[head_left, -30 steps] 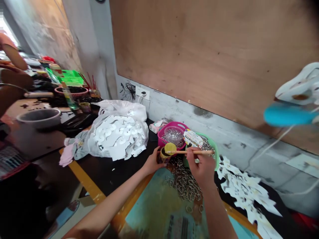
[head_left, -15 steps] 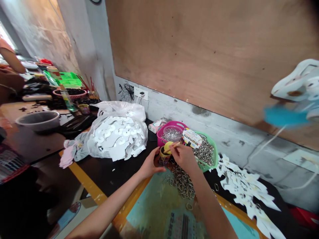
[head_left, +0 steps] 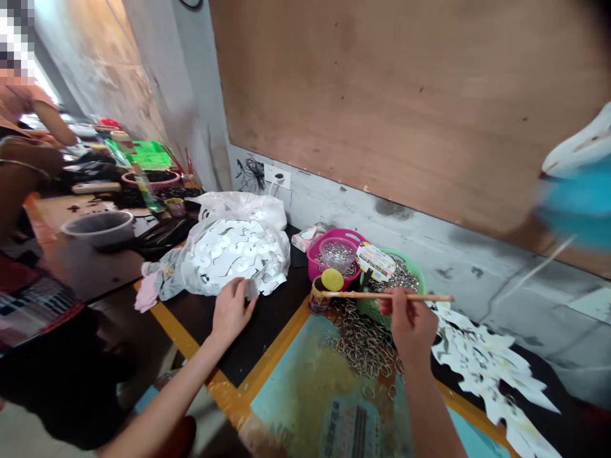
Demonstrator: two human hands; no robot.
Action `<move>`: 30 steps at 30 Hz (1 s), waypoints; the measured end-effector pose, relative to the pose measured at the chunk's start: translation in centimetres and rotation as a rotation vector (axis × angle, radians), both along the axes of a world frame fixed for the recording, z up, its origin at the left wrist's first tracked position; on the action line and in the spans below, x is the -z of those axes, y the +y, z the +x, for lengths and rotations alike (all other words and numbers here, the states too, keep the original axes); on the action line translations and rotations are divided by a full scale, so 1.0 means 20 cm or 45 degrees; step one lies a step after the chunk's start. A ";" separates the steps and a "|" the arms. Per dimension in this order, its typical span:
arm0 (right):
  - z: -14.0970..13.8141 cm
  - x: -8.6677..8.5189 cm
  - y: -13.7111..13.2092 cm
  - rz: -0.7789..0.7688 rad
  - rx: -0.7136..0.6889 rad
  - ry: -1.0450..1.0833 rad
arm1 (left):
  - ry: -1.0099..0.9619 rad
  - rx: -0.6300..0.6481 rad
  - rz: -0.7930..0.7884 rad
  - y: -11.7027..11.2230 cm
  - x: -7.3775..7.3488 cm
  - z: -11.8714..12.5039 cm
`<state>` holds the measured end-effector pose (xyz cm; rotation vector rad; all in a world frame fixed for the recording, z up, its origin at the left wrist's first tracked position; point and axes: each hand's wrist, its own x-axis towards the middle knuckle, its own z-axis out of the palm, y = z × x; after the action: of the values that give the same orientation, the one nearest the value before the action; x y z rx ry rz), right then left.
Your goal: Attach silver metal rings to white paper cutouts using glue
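My right hand (head_left: 411, 321) is closed around a wooden stick (head_left: 363, 295), covering part of its length; the stick's far end reaches the mouth of a small can (head_left: 318, 301), whose contents I can't make out. My left hand (head_left: 232, 310) is half curled at the lower edge of white cut pieces (head_left: 233, 251) in a clear plastic bag (head_left: 248, 205); I cannot tell whether its fingers pinch one. A card (head_left: 376, 261) hides some of the green basket (head_left: 416, 272), and a blue shape (head_left: 577, 203) at the right is blurred and cut off.

I count one stick, one can, one yellow disc (head_left: 333, 280) beside its mouth, and two baskets, the green one and a pink one (head_left: 312, 262) with one clear bowl inside. The metal rings (head_left: 365, 350) are too many to count.

They lie heaped on a stained blue-green sheet (head_left: 286, 375) over the black tabletop (head_left: 267, 324). Behind stand a grey wall and a large wooden panel (head_left: 382, 95); a co-worker's pink sleeve (head_left: 41, 95) shows far left.
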<state>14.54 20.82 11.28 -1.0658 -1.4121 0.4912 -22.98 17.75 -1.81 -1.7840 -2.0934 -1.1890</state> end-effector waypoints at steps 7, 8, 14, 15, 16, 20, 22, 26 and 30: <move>0.14 0.12 -0.05 -0.147 -0.027 0.787 | 0.204 -0.083 -0.089 -0.01 0.00 -0.15; 0.17 0.14 -0.05 -0.168 -0.056 0.895 | 0.212 -0.086 -0.089 -0.01 0.00 -0.15; 0.22 0.22 -0.07 -0.262 -0.151 1.208 | 0.203 -0.154 -0.020 -0.01 -0.07 -0.09; 0.22 0.23 -0.07 -0.272 -0.159 1.223 | 0.193 -0.196 0.000 0.01 -0.10 -0.09; 0.21 0.23 -0.07 -0.281 -0.164 1.236 | 0.178 -0.253 0.021 0.03 -0.14 -0.10; 0.21 0.25 -0.09 -0.327 -0.155 1.286 | 0.078 -0.532 0.034 0.17 -0.34 -0.24; 0.23 0.27 -0.10 -0.351 -0.144 1.312 | 0.040 -0.592 -0.044 0.26 -0.43 -0.34; 0.25 0.29 -0.12 -0.395 -0.118 1.374 | -0.054 -0.609 -0.351 0.42 -0.52 -0.53; 0.25 0.31 -0.14 -0.463 -0.098 1.425 | -0.066 -0.567 -0.521 0.46 -0.53 -0.63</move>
<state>19.61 18.07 5.04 -0.7742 -0.3673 1.1994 -35.51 27.04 8.82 -1.2987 -2.7223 -0.7352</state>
